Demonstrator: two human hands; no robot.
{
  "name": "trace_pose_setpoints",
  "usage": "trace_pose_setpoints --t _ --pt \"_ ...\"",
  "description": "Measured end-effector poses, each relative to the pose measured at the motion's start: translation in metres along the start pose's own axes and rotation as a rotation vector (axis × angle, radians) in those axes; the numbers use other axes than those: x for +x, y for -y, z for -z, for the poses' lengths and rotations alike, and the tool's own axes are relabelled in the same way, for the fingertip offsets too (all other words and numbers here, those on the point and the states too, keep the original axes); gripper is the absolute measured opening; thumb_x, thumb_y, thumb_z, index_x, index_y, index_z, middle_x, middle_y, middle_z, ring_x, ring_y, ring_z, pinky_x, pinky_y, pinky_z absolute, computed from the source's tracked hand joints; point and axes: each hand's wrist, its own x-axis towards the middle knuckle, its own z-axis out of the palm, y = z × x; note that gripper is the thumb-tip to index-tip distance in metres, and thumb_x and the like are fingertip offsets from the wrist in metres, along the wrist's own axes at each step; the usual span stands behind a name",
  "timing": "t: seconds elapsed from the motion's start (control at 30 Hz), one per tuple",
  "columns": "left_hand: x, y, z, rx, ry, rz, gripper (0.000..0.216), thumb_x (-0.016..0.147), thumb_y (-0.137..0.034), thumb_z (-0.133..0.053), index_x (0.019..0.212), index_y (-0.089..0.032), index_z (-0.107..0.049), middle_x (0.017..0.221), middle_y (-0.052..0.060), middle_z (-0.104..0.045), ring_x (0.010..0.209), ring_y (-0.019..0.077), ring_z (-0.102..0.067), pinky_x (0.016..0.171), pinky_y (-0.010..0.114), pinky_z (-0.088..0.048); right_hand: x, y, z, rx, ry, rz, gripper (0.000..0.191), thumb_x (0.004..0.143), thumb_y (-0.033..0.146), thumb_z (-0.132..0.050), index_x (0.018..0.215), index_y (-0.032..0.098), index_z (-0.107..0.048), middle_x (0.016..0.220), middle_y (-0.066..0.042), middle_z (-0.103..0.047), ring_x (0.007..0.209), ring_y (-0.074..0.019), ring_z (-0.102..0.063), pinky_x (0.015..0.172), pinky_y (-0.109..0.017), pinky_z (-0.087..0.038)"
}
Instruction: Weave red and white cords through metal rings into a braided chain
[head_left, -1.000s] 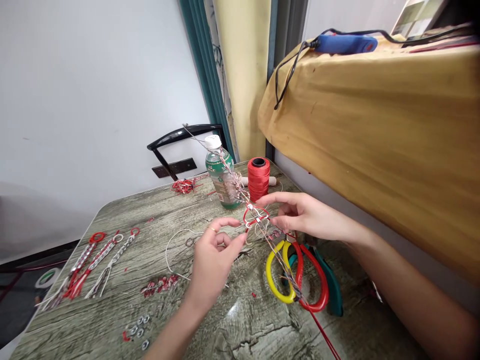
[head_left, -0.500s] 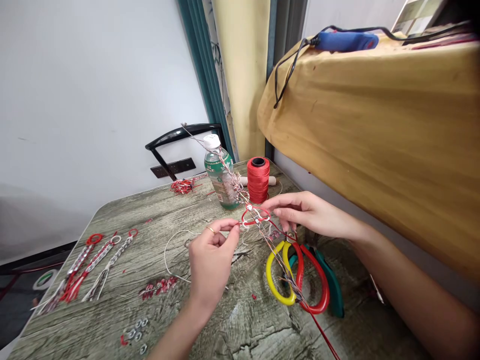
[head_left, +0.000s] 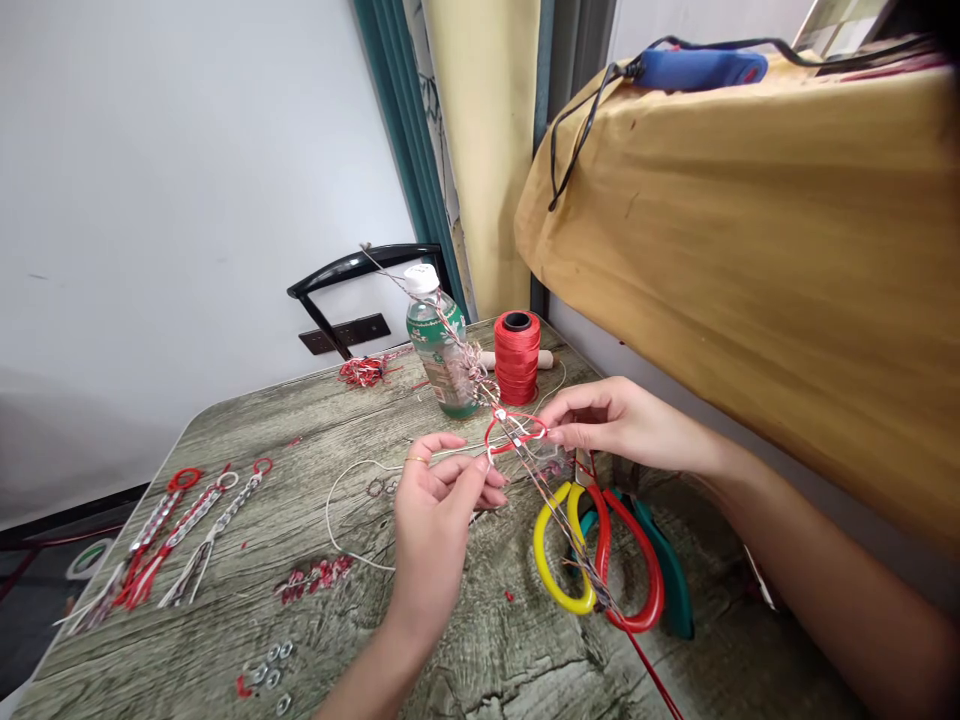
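Observation:
A red and white cord loop lies around several taut, thin strands that carry small metal nuts. My left hand is at the loop's left side, thumb and a finger closed at the white cord, forefinger held out. On the right side, my right hand pinches the loop between thumb and fingertips. The strands run from a frayed twisted string at the bottle down to a dark knot and on into red cord. Below my right hand lie scissors with one yellow and one red handle.
Green-handled pliers lie under the scissors. A bottle and a red thread spool stand at the back. Left are braided nut-and-cord pieces, loose nuts and red scraps. A yellow-covered board overhangs the right.
My left hand has shifted right and its fingers have spread from their pinch on the left cord end. My right fingers have closed on the loop's right side.

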Motion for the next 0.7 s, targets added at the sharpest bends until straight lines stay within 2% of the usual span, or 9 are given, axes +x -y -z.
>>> trace_pose_setpoints --t 0.17,0.27,0.47,0.7 --pt "-0.004 0.005 0.002 0.121 -0.02 -0.033 0.009 0.075 -0.022 -0.058 0.078 -0.017 -0.051 0.064 0.0 -0.066 0.057 0.0102 -0.059 0.058 0.022 -0.048 -0.004 0.006 0.006 -0.244 -0.094 0.132 0.019 0.078 0.029 -0.056 0.08 0.012 -0.065 0.079 -0.004 -0.061 0.068 -0.013 -0.055 0.063 -0.025 -0.044" --pt "-0.007 0.006 0.002 0.196 -0.024 -0.051 0.006 0.074 -0.022 -0.059 0.072 -0.016 -0.058 0.062 0.0 -0.065 0.057 0.0101 -0.059 0.057 0.021 -0.049 -0.007 0.01 0.007 -0.301 -0.115 0.162 0.016 0.076 0.027 -0.057 0.077 0.013 -0.065 0.079 -0.004 -0.061 0.068 -0.0131 -0.055 0.062 -0.025 -0.043" --pt "-0.008 0.004 -0.003 0.253 -0.048 -0.052 0.004 0.07 -0.02 -0.062 0.071 -0.017 -0.064 0.056 -0.002 -0.062 0.051 0.0084 -0.057 0.051 0.018 -0.048 -0.008 0.009 0.003 -0.145 -0.083 0.008 0.013 0.076 0.027 -0.055 0.077 0.015 -0.058 0.069 -0.001 -0.059 0.058 -0.0102 -0.051 0.054 -0.022 -0.042" --pt "-0.005 0.001 -0.009 0.269 -0.118 -0.095 0.005 0.067 -0.02 -0.063 0.071 -0.017 -0.064 0.054 -0.003 -0.056 0.048 0.0075 -0.049 0.047 0.018 -0.042 -0.008 0.013 -0.004 -0.005 -0.126 -0.036 0.006 0.076 0.02 -0.054 0.074 0.015 -0.053 0.063 0.002 -0.051 0.055 -0.0077 -0.046 0.051 -0.02 -0.038"
